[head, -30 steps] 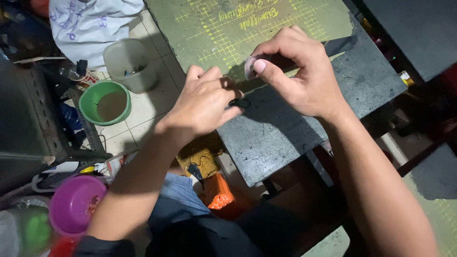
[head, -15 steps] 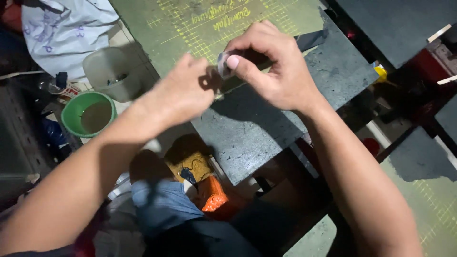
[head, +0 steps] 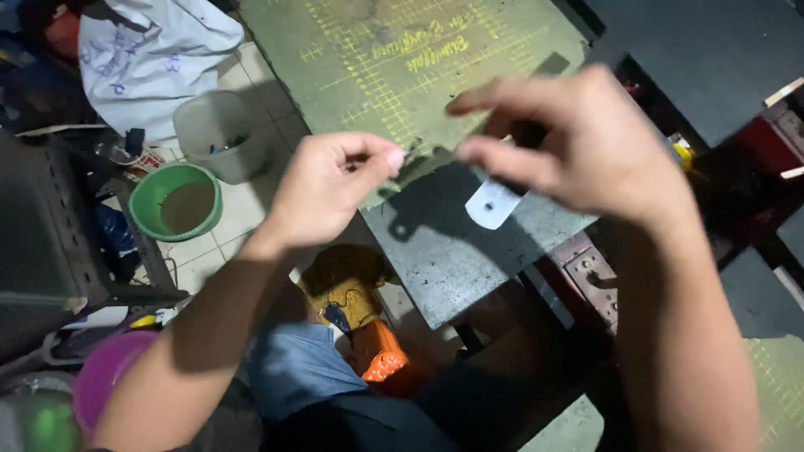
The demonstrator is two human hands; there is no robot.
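My right hand (head: 586,151) is raised over the dark grey table slab (head: 452,251) and pinches a small white flat piece (head: 494,203) with a hole in it, which hangs below the fingers. This hand is blurred. My left hand (head: 335,184) hovers to its left with thumb and forefinger pinched together. A tiny dark part (head: 411,151) shows at those fingertips, too small to make out. A gap separates the two hands. Behind them lies a green cutting mat (head: 402,67) with a yellow grid.
On the tiled floor at left stand a green bowl (head: 176,201), a translucent bucket (head: 218,125) and a white bag (head: 151,50). An orange object (head: 381,360) lies under the table by my knee. A purple bowl (head: 105,381) sits at lower left, a red frame (head: 779,142) at right.
The hands, pressed together around the white piece before, have drawn apart. The right hand keeps the white piece and the left has pulled away to the left.
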